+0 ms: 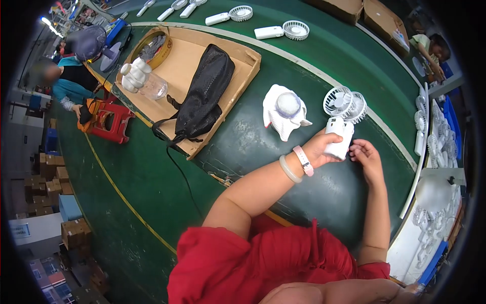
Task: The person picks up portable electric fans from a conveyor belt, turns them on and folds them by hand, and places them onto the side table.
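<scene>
My left hand (324,148) is closed around the white handle of a small folding fan (340,136), whose round grilles point away from me. A second round grille (358,107) shows beside and partly behind the first. Just right of the handle is my right hand (365,154), its fingers curled and apart, with nothing seen between them. A white cloth (276,117) with a round, pale-topped container (288,104) on it lies on the green table (243,152), left of the fan.
A cardboard tray (248,66) holds a black mesh bag (207,91), a clear bottle (153,87) and a tape roll. White fans (295,30) lie along the green belt (324,45). More fans fill the right side. Other people sit far left and upper right.
</scene>
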